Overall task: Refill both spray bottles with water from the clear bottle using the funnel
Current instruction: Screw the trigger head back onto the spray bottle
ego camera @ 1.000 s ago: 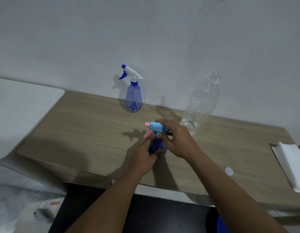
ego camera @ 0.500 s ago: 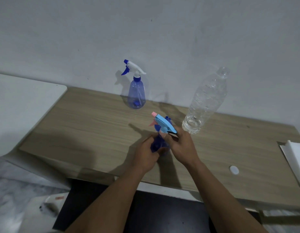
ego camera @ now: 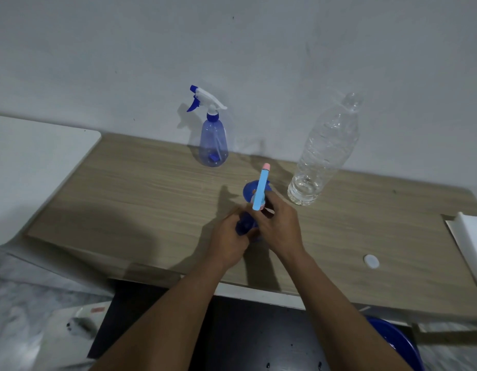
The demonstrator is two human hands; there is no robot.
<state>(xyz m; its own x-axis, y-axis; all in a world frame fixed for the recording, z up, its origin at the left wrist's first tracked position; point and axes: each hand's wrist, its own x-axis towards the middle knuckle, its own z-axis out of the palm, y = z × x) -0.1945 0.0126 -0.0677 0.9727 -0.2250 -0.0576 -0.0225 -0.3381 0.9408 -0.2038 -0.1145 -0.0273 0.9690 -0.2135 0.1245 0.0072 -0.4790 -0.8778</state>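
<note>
Spray bottle (ego camera: 244,226) sat front-middle of the desk (ego camera: 138,199), left hand (ego camera: 228,241) wrapping its body, right hand (ego camera: 281,227) gripping the sprayer head (ego camera: 260,187), nozzle aimed at the back edge. Clear bottle (ego camera: 325,148) stood back-right, nearer the right hand.

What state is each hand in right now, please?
Left hand: closed around the dark blue spray bottle.
Right hand: closed on that bottle's light blue spray head.

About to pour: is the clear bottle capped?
Uncapped: the clear bottle has a bare neck; a white cap lies on the table.
</note>
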